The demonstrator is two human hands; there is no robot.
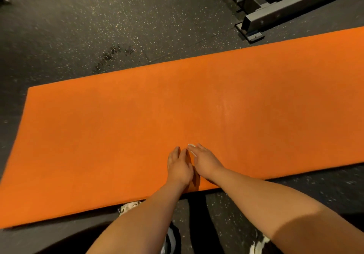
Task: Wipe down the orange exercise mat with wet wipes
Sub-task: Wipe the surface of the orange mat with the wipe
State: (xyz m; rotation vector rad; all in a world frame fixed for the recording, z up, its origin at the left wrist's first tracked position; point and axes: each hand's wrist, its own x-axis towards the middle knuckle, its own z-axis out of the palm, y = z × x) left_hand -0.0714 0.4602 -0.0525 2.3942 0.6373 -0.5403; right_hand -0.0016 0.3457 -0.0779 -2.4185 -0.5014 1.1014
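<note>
The orange exercise mat (pixel 122 127) lies flat on the dark floor and fills the middle of the head view. Both hands rest side by side on its near edge, fingers pointing away from me. My right hand (pixel 204 162) lies flat with straight fingers on a white wet wipe (pixel 191 147); only a small white edge of the wipe shows past the fingertips. Next to it, my left hand (pixel 179 167) lies flat on the mat with nothing in it. A paler, shiny patch (pixel 226 108) shows on the mat beyond the hands.
Dark speckled rubber floor (pixel 78 27) surrounds the mat. A grey metal equipment frame (pixel 279 11) stands at the top right, its foot close to the mat's far edge. My shoes (pixel 128 207) are at the mat's near edge, below the arms.
</note>
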